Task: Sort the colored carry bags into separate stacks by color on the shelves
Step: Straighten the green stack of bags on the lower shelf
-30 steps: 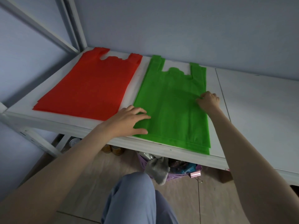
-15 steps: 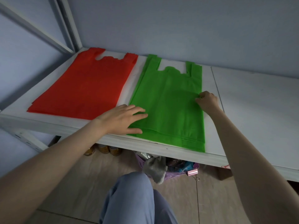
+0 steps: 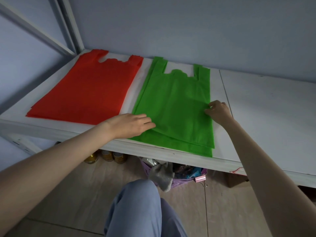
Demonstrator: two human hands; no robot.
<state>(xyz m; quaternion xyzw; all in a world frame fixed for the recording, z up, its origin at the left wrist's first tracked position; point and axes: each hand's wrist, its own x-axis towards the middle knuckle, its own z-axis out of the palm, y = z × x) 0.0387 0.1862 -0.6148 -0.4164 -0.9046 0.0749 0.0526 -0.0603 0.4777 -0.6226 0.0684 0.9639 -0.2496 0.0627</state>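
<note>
Two flat stacks of carry bags lie on the white shelf [image 3: 266,117], handles toward the wall. The red stack [image 3: 89,89] is on the left, the green stack [image 3: 176,106] just to its right. My left hand [image 3: 130,125] lies flat with straight fingers on the green stack's near left corner. My right hand [image 3: 218,111] pinches the right edge of the top green bag between thumb and fingers. The top green bag sits a little farther back than the one beneath it.
The shelf's right half is bare white board. A metal upright [image 3: 68,24] stands at the back left corner. Under the shelf are several gold cans [image 3: 106,155] and a purple basket [image 3: 179,175] of odds and ends. My knee [image 3: 140,202] is below.
The top green bag has slid back from the front edge, so the lower bag's bottom hem shows. My left fingers have straightened along the corner. The view has shifted slightly.
</note>
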